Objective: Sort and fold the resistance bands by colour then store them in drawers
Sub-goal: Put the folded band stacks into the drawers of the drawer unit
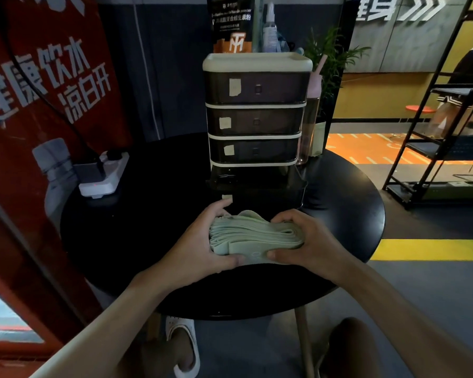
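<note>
The left hand [200, 241] and right hand [309, 238] curl fingers [287, 216] round opposite ends of the folded pale-green resistance bands [254, 236], probably compacting the stack for the open bottom drawer [262, 196] just beyond them.

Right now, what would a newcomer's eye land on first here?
The pale green stack of folded bands on the round black table, held at either end by the left grip and right grip, both bare hands. Behind it stands the dark drawer tower, its bottom drawer pulled open; a big red banner fills the left.
</note>
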A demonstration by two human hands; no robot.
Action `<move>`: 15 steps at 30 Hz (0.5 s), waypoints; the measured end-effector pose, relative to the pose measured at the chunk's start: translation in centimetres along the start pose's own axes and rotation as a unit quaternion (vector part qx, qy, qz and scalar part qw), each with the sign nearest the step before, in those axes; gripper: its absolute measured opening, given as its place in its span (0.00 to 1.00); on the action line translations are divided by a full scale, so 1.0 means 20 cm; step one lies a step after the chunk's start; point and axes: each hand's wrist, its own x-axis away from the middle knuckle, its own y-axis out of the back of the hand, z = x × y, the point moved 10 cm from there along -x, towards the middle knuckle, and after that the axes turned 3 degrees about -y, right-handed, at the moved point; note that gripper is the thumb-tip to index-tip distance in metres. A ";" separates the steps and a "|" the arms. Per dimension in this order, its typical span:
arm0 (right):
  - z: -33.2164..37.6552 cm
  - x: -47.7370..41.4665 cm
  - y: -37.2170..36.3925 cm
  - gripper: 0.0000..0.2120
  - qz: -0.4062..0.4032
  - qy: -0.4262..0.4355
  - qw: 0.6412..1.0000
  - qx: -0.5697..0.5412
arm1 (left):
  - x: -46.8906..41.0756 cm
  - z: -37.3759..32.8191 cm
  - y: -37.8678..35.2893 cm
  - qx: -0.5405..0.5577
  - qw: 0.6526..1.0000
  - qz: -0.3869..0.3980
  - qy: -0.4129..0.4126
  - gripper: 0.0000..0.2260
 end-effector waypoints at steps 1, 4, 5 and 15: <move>0.00 0.00 0.00 0.24 -0.003 0.000 1.000 -0.002 | 0.00 0.00 0.01 -0.008 1.000 -0.007 -0.001 0.44; 0.00 0.01 0.00 0.32 -0.001 -0.005 1.000 -0.005 | 0.00 -0.01 0.03 -0.044 0.999 -0.022 -0.009 0.35; 0.00 0.02 0.00 0.37 0.010 -0.010 1.000 -0.007 | 0.00 -0.01 0.03 -0.050 0.998 -0.020 -0.014 0.32; -0.08 0.04 0.05 0.29 -0.018 -0.038 0.998 0.039 | 0.00 0.03 0.04 -0.045 0.999 -0.012 0.017 0.33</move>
